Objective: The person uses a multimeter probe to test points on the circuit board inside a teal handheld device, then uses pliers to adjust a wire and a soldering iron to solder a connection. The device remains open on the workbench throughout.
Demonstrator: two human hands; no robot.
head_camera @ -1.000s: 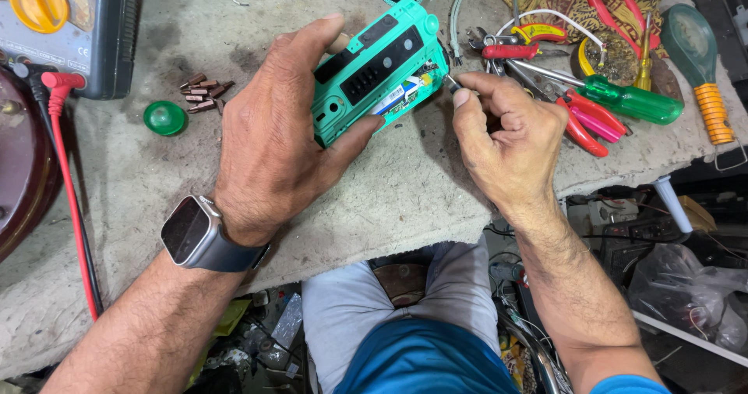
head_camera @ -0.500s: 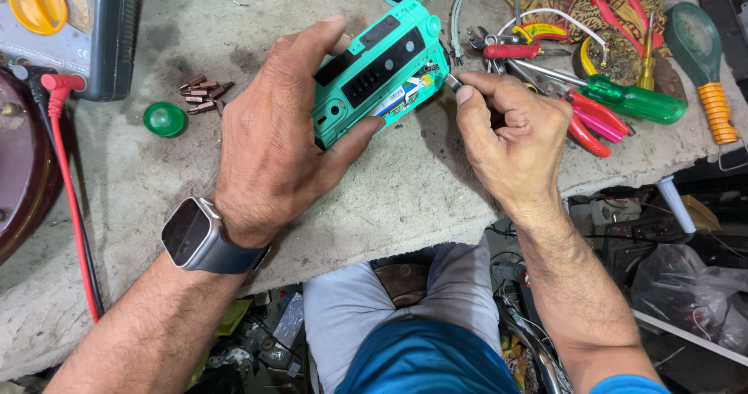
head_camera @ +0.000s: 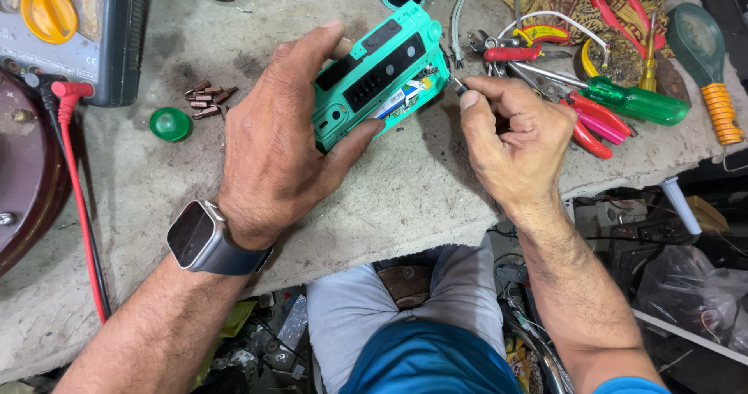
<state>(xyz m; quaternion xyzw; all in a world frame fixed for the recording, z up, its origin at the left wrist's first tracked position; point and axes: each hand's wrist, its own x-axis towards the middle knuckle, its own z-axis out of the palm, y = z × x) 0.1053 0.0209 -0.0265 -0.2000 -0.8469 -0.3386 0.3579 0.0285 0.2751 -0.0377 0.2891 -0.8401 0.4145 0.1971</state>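
Note:
My left hand [head_camera: 284,141] grips a small green plastic device [head_camera: 379,76] on the grey workbench, thumb under its near edge and fingers over its far side. The device lies tilted, its dark slotted face up, with a blue and white part showing at its open right end. My right hand [head_camera: 514,141] pinches a thin metal tool [head_camera: 458,85] between thumb and forefinger, its tip at that open end. A dark smartwatch [head_camera: 195,234] sits on my left wrist.
A grey multimeter with a yellow dial [head_camera: 66,28] and red lead [head_camera: 78,184] lie at left. Several brown screwdriver bits [head_camera: 206,100] and a green cap [head_camera: 170,124] rest nearby. Pliers, cutters and a green-handled screwdriver [head_camera: 635,100] crowd the right. The bench edge [head_camera: 405,246] runs above my knees.
My right hand has shifted slightly toward the device's open end with the thin tool. My left hand and the device have stayed put.

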